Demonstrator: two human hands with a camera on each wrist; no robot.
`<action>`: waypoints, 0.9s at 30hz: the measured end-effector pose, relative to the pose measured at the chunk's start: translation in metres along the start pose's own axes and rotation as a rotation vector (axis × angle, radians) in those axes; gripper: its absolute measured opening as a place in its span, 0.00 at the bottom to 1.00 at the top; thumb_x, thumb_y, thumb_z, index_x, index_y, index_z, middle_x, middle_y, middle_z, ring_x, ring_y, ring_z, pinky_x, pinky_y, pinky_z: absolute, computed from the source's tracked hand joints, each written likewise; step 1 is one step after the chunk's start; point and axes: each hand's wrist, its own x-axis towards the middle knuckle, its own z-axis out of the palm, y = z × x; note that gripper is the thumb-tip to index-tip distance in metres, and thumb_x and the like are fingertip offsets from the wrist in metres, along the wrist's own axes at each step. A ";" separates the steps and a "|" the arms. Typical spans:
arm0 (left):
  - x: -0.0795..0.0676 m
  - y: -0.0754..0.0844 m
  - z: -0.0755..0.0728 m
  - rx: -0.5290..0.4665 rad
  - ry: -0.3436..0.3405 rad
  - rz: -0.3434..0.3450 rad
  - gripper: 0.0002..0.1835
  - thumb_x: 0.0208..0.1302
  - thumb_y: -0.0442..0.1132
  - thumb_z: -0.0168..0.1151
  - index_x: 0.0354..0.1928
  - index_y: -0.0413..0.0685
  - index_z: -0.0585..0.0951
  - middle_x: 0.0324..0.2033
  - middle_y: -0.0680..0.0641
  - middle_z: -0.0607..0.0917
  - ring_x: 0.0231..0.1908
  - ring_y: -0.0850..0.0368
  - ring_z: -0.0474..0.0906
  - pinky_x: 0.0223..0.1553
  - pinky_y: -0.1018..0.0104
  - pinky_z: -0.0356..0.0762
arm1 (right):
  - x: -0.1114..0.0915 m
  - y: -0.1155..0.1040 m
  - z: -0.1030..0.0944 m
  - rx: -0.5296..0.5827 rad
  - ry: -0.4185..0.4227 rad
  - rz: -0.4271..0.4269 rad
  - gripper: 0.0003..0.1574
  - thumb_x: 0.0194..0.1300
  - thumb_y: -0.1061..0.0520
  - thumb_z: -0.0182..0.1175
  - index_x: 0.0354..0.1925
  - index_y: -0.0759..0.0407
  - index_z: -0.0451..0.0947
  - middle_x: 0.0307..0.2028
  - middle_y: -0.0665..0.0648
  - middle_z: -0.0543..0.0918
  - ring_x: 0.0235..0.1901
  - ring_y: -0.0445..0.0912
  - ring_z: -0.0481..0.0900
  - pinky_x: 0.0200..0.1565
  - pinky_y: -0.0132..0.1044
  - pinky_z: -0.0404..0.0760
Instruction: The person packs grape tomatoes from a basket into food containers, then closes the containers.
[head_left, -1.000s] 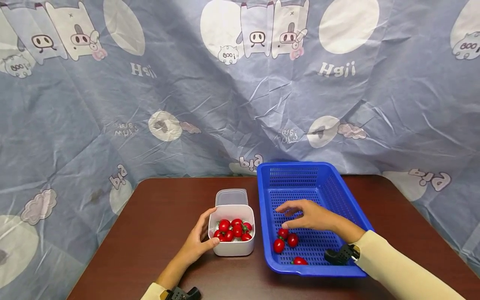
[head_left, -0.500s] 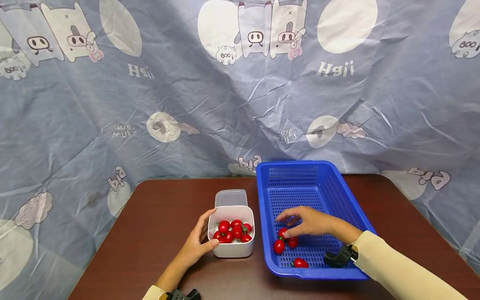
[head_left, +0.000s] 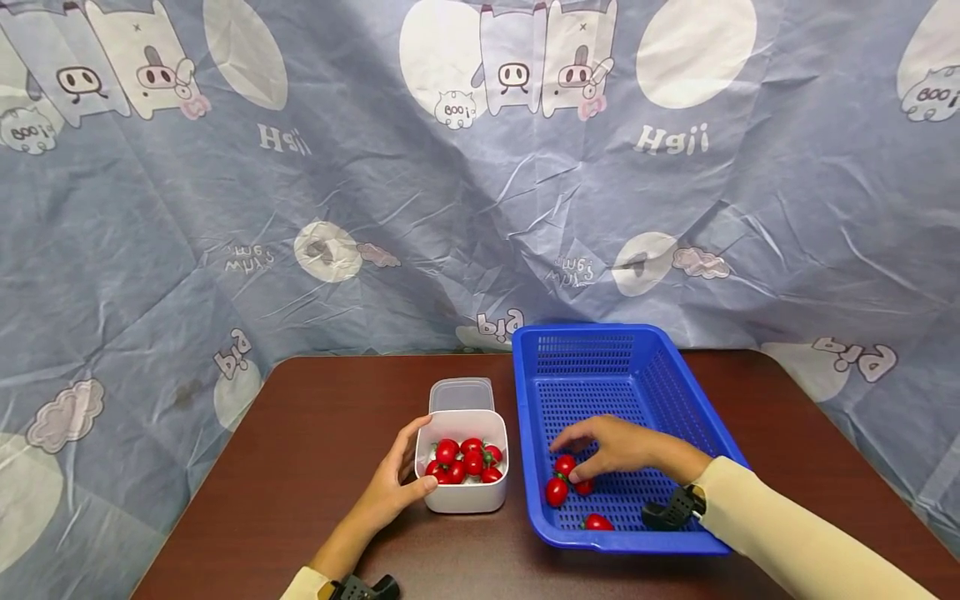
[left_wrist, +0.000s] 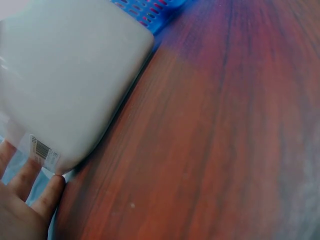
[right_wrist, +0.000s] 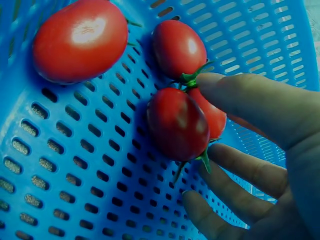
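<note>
My left hand [head_left: 392,482] holds the left side of a white plastic box [head_left: 467,498], thumb at the near rim and fingers along the far left corner. Several red cherry tomatoes [head_left: 472,463] lie in the box. In the left wrist view, fingertips [left_wrist: 51,192] reach the box's wall beside a barcode label. My right hand [head_left: 626,443] is down in a blue basket [head_left: 528,417], pinching one cherry tomato [right_wrist: 212,116] of a close group between thumb and fingers; the index fingertip is partly hidden behind it. Beside it lie two more tomatoes, and a separate tomato [right_wrist: 82,42] is nearer the front wall.
A clear lid [head_left: 461,395] lies behind the white box. Both containers stand side by side on a dark brown table [head_left: 337,417]. A patterned blue-grey cloth [head_left: 375,200] hangs behind the table.
My right hand has lowered to the tomato group and its thumb and fingers have closed in around one tomato. The left hand and the box have stayed in place.
</note>
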 end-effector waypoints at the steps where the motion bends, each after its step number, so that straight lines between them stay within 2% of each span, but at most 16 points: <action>1: 0.000 0.000 0.000 -0.001 0.000 0.000 0.44 0.57 0.37 0.64 0.73 0.54 0.54 0.68 0.40 0.63 0.65 0.35 0.62 0.58 0.38 0.63 | 0.001 0.000 0.000 -0.011 0.001 -0.003 0.28 0.56 0.49 0.70 0.53 0.58 0.80 0.48 0.56 0.83 0.48 0.54 0.80 0.52 0.52 0.74; 8: 0.000 0.000 -0.001 -0.014 -0.001 0.008 0.44 0.58 0.37 0.64 0.73 0.54 0.54 0.68 0.38 0.63 0.65 0.34 0.62 0.59 0.44 0.65 | 0.004 0.000 0.000 -0.080 0.011 -0.015 0.25 0.54 0.52 0.72 0.50 0.57 0.82 0.45 0.55 0.84 0.45 0.51 0.81 0.49 0.47 0.76; 12: 0.000 0.000 0.000 -0.013 0.001 0.008 0.44 0.57 0.36 0.65 0.73 0.54 0.54 0.68 0.40 0.64 0.65 0.36 0.63 0.60 0.47 0.65 | 0.008 0.000 0.000 -0.140 0.019 -0.020 0.22 0.52 0.54 0.73 0.47 0.55 0.83 0.43 0.52 0.83 0.43 0.48 0.81 0.47 0.42 0.77; 20: 0.000 0.001 0.001 0.003 0.009 -0.004 0.43 0.57 0.37 0.64 0.73 0.56 0.55 0.68 0.41 0.64 0.65 0.36 0.62 0.58 0.35 0.61 | 0.013 0.000 0.002 -0.178 0.014 -0.004 0.20 0.51 0.52 0.74 0.44 0.53 0.84 0.40 0.49 0.81 0.41 0.48 0.80 0.44 0.44 0.77; 27: -0.001 0.002 0.001 0.001 0.010 -0.006 0.43 0.57 0.37 0.64 0.73 0.55 0.55 0.68 0.43 0.64 0.66 0.38 0.61 0.59 0.36 0.60 | 0.014 0.001 0.004 -0.171 0.030 0.013 0.16 0.49 0.52 0.75 0.38 0.49 0.83 0.35 0.48 0.79 0.38 0.46 0.77 0.40 0.38 0.75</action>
